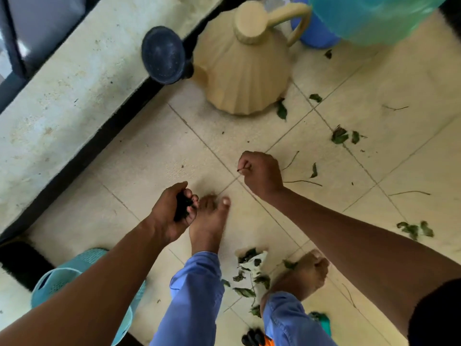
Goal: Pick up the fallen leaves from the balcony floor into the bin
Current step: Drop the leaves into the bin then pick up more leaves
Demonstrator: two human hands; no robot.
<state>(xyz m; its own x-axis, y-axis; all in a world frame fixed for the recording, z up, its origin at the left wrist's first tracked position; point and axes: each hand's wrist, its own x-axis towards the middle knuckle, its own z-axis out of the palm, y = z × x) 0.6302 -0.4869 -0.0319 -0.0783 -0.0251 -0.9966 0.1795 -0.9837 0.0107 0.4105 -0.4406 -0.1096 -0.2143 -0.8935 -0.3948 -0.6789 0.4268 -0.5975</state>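
Your left hand (174, 211) is curled round a dark wad of leaves (183, 206), kept as a store so the other hand stays free to pick. Your right hand (259, 171) is fisted, pinching a thin stem (243, 168) at the fingertips, low over the floor (149, 151). The hands are apart, each clamped on its own bit.

More stems (303, 182) lie just beside the right hand. Loose leaves are scattered right of it (339, 134) and (414, 229), with a pile (249, 273) between your bare feet (208, 221). One leaf (281, 109) sits against the tan watering can (245, 73), which stands by the ledge (62, 96).

The likely bin is the blue tub with a green liner (369, 16) at top right, well apart from both hands. A teal basket (62, 278) is under your left arm. Plenty is left; judging by the spread, the task is early to midway.
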